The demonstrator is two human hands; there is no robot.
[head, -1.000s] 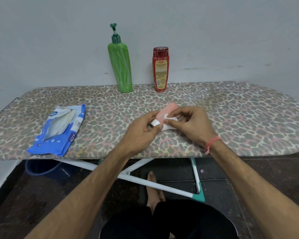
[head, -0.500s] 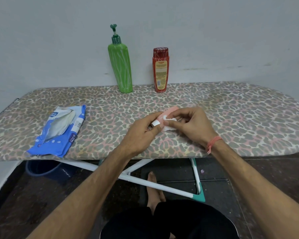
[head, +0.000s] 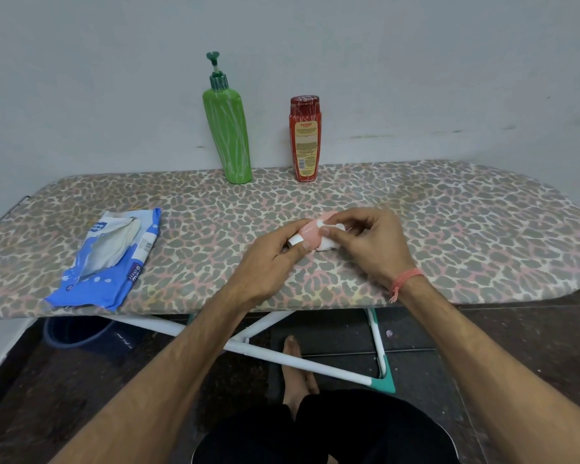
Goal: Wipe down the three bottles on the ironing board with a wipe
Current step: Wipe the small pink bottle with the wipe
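Compared with half a second before, the white wipe (head: 329, 241) had been drawn further along the small pink bottle (head: 310, 235), so that more of the bottle's pink body was exposed between the two hands; the bottle itself had barely shifted. The left hand (head: 272, 262) was curled round the bottle's white-capped end, thumb on top, and the bottle was held low over the middle of the leopard-print ironing board (head: 449, 229). The right hand (head: 372, 242) was bent at the wrist, its fingertips pinching the wipe against the bottle's far end. The green pump bottle (head: 230, 135) and the red bottle (head: 304, 139) stood upright, untouched, at the board's far edge. The blue wipes packet (head: 111, 259) lay open to the left.
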